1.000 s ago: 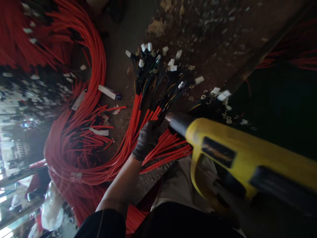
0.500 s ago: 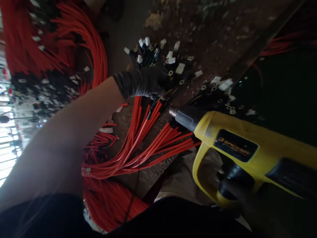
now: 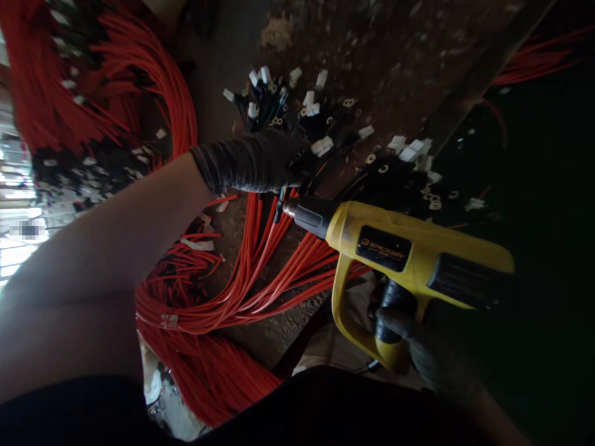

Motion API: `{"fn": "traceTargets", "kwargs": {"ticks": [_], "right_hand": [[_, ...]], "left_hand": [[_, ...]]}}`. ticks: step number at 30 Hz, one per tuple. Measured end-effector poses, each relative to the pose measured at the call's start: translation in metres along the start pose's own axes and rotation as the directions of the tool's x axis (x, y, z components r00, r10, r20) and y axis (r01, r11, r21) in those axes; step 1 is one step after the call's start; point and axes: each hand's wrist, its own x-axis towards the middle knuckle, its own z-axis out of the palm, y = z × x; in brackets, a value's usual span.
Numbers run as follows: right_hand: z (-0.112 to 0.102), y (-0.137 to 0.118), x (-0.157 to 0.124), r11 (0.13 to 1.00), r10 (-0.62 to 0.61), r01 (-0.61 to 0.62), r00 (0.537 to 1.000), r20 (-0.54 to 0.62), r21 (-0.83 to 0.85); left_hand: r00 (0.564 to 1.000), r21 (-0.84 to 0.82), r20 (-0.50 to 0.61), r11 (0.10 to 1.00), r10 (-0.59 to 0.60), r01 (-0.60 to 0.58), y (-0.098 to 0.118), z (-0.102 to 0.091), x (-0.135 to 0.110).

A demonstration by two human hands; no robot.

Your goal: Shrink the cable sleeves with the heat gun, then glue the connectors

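My left hand [image 3: 260, 161], in a dark grey glove, is closed over the dark ends of a bundle of orange-red cables [image 3: 232, 285]. Thin wires and white plastic connectors [image 3: 321, 147] stick out around its fingers. My right hand [image 3: 418, 341], also gloved, wraps the black grip of a yellow heat gun [image 3: 381, 232]. The gun's metal nozzle points left, close under my left fingers, beside a short black sleeve [image 3: 279, 210] on one cable. Whether the nozzle touches the cable I cannot tell.
More orange-red cable bundles [image 3: 153, 74] lie at the upper left and another bundle [image 3: 209, 378] at the bottom. Short cut pieces [image 3: 186, 266] are heaped left of the cables. The brown worktop [image 3: 372, 49] is littered with scraps, and its edge runs along the right.
The heat gun in my right hand has moved left, bringing its nozzle close to the cables at my left hand. My left hand has shifted slightly left, still on the wires.
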Motion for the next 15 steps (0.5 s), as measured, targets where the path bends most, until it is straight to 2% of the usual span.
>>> {"fn": "traceTargets", "kwargs": {"ticks": [5, 8, 10, 12, 15], "right_hand": [[0.004, -0.008, -0.004, 0.99, 0.029, -0.02, 0.998, 0.063, -0.141], [0.005, -0.007, -0.006, 0.982, 0.012, -0.005, 0.999, 0.039, -0.189], [0.004, 0.0, -0.008, 0.956, -0.067, 0.07, 0.998, 0.017, -0.286], [-0.001, 0.015, -0.01, 0.892, -0.173, 0.173, 0.984, 0.038, -0.417], [-0.015, 0.042, -0.015, 0.773, -0.349, 0.387, 0.921, 0.173, -0.503]], "left_hand": [[0.999, 0.088, -0.041, 0.996, -0.001, 0.005, 0.006, -0.002, -0.004], [0.997, 0.152, -0.021, 0.985, -0.073, 0.075, 0.004, -0.003, -0.005], [0.994, 0.123, -0.062, 0.988, -0.087, 0.094, -0.001, -0.003, -0.004], [0.991, 0.063, -0.11, 0.995, -0.07, 0.077, -0.008, -0.002, -0.003], [0.993, -0.021, -0.11, 0.999, -0.034, 0.032, -0.011, 0.002, 0.002]]}}
